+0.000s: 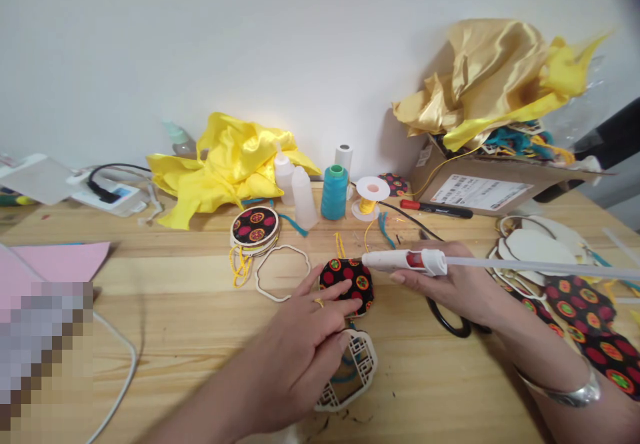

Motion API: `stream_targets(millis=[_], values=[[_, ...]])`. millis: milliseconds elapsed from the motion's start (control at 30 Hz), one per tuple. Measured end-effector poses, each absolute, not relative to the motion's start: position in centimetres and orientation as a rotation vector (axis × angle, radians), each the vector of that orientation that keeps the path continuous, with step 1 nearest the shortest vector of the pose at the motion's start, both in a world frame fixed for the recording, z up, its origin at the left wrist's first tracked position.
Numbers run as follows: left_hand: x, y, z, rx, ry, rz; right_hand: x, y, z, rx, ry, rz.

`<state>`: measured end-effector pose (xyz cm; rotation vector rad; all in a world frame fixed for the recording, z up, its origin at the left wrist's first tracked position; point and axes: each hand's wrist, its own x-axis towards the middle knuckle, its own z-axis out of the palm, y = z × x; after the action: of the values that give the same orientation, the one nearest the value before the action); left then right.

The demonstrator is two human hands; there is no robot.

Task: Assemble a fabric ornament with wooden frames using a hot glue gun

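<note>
My left hand [305,334] lies with its fingers spread over a black patterned fabric piece [361,285] on the table, pressing on it. My right hand [453,291] is wrapped round a white glue gun [400,261] with a long glue stick out of its back. The nozzle is at the top edge of the fabric piece; whether it touches cannot be made out. Partly under my left hand is a cut-out lattice frame [367,357]. Left of the fabric piece lies a thin scalloped wooden ring [257,277]. Scissors [457,327] lie partly hidden beneath my right hand.
Behind stand white squeeze bottles [304,201], a teal thread cone [334,194] and a yellow cord spool [369,207]. Yellow satin [225,164] is heaped at the wall. A cardboard box [465,177] and fabric pieces [580,307] are right. A cable [131,357] crosses the left.
</note>
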<state>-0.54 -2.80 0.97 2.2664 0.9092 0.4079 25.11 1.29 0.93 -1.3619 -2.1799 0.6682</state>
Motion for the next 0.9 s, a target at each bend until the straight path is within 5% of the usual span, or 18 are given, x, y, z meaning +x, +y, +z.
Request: stream_targets(millis=[900], values=[[-0.14, -2.83, 0.48, 2.328, 0.983, 0.304, 25.3, 1.43, 1.62, -1.357, -2.179, 0.613]])
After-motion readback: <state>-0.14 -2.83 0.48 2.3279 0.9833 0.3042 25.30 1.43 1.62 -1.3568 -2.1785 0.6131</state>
